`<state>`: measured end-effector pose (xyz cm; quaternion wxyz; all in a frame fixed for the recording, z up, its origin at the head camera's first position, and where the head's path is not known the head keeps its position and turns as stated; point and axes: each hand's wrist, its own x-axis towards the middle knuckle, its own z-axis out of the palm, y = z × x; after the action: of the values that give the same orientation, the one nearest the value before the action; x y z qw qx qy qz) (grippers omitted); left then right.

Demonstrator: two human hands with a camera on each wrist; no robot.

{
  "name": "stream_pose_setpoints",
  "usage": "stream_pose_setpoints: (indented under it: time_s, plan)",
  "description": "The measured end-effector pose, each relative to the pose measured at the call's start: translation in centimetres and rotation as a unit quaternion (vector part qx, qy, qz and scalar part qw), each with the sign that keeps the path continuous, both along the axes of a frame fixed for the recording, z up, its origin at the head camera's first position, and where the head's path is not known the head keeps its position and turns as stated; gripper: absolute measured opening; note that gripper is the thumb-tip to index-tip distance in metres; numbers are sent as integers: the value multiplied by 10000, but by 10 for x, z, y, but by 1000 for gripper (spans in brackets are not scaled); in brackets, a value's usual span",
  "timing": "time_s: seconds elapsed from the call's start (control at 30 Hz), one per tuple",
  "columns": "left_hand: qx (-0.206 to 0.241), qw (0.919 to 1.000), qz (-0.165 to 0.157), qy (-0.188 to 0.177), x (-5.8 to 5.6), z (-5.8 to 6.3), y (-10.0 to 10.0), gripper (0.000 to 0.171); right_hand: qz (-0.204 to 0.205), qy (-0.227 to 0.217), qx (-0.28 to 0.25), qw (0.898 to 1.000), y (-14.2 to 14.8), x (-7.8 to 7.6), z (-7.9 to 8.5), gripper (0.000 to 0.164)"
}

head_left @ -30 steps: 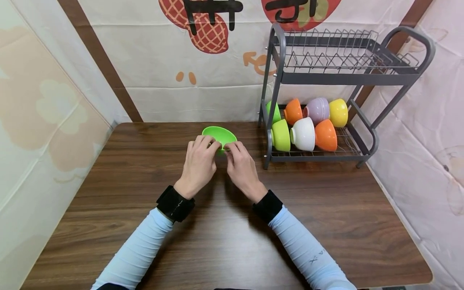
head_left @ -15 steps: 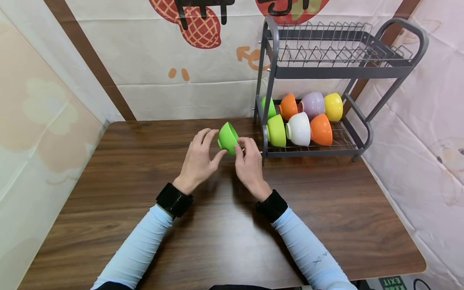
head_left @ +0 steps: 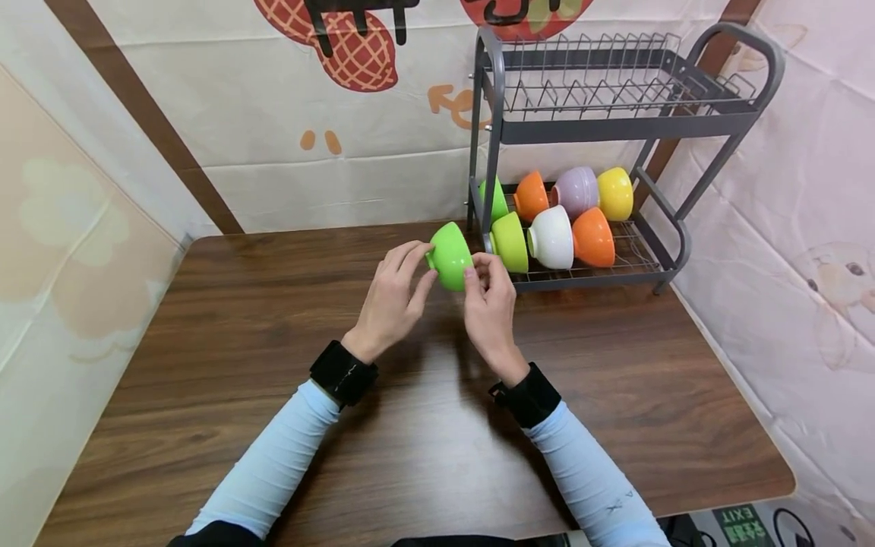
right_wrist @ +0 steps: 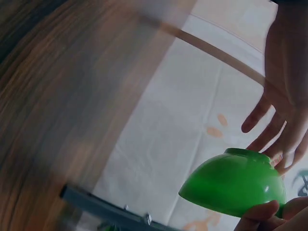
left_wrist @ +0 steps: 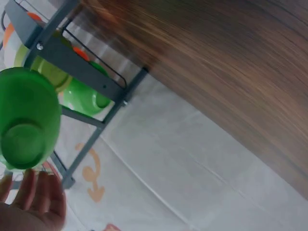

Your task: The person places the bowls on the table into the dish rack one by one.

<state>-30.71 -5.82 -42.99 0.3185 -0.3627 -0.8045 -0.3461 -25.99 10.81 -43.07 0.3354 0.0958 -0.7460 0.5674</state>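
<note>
A bright green bowl (head_left: 451, 257) is held up on its side over the back of the table, its foot toward the left. My right hand (head_left: 492, 308) pinches its rim between thumb and fingers. At the foot, my left hand (head_left: 391, 300) reaches with extended fingers, the fingertips right at the base and the thumb apart. In the right wrist view the bowl (right_wrist: 233, 183) appears with its foot upward, beside the left hand's spread fingers. The bowl's inside is turned away from the head view.
A grey two-tier dish rack (head_left: 625, 131) stands at the back right. On its lower shelf several bowls lie tipped sideways, among them a lime bowl (head_left: 509, 243), a white bowl (head_left: 551, 238) and an orange bowl (head_left: 593, 238). The wooden table (head_left: 225, 365) meets a printed cloth wall (head_left: 383, 190) behind.
The bowl has turned from facing upward onto its side and moved right, nearer the rack. My left hand has loosened from the rim and shifted to the foot; my right hand keeps its pinch.
</note>
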Motion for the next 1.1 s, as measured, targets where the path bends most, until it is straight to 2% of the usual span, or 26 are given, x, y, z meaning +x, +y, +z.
stream_pose_setpoints:
  time_s: [0.1, 0.2, 0.33, 0.47, 0.6, 0.73, 0.87, 1.0, 1.1]
  plan:
    - [332, 9987, -354, 183, -5, 0, 12, 33, -101, 158, -342, 9992, 14, 9, 6, 17]
    - [449, 9978, -396, 291, -10, -1, 22, 31, -182, 277, -593, 9977, 27, 24, 22, 16]
    - [167, 9990, -308, 288, -18, -1, 38, 33, -486, 394, -854, 9944, 45, 44, 44, 15]
    - [-179, 9991, -308, 232, -24, -2, 54, 34, -884, 613, -1073, 9884, 69, 49, 53, 15]
    - [-478, 9982, -284, 207, -33, -2, 71, 35, -1266, 781, -1183, 9818, 97, 44, 58, 15]
    - [-763, 9968, -170, 180, -39, -2, 78, 34, -1626, 819, -1270, 9751, 122, 35, 65, 15]
    - [-973, 9951, -102, 162, -41, -3, 82, 34, -1973, 797, -1513, 9653, 150, 25, 67, 14]
    - [-1069, 9941, -73, 160, -41, -6, 83, 34, -2344, 566, -1749, 9546, 180, 12, 65, 12]
    - [-1063, 9941, -76, 209, -42, -7, 84, 34, -2616, 210, -1789, 9482, 209, -7, 52, 11]
